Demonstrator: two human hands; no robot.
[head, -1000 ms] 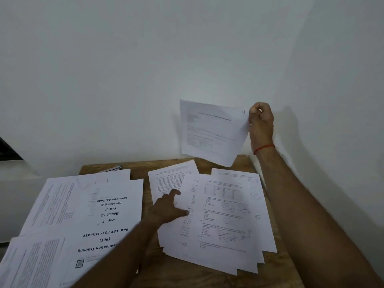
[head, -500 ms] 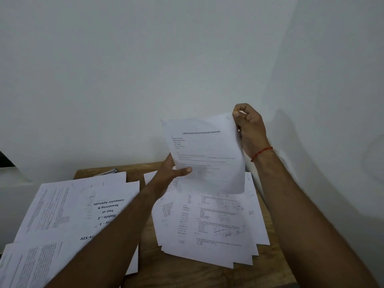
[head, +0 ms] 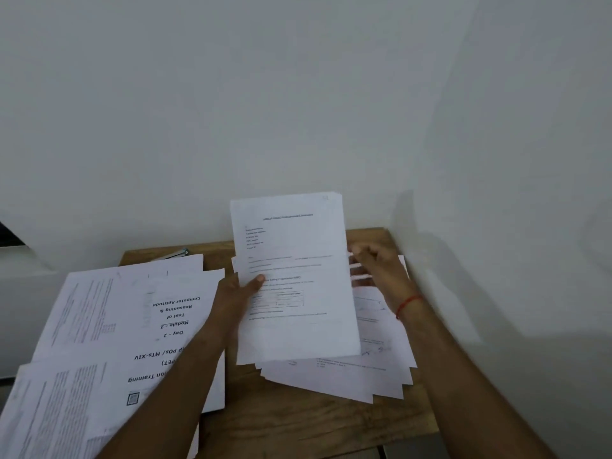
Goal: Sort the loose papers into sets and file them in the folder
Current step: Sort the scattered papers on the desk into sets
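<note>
Papers: one sheet (head: 294, 276) is up off the table (head: 314, 422), near upright, over the right pile (head: 364, 376). A second spread, the left stack (head: 149, 309), lies well apart on the table's left side, with a cover sheet reading "Computer Aptitude". No folder in view.

Step, as I judge it: sorting, not filing. The sheet faces the person, likely for a read of its heading.

Next move calls for a choice of set, then laying the sheet flat and square on the matching stack. One-handed, a thin sheet may flop or skew, so the free hand should steady the far edge.

Pose: the left hand (head: 236, 293) reaches in from lower left and pinches the sheet's left edge, thumb on the printed face, other fingers hidden behind. The right hand (head: 381, 273) hovers just beside the sheet's right edge, fingers fairly straight and parted, holding nothing. It is blurred, so contact with the edge cannot be told.
</note>
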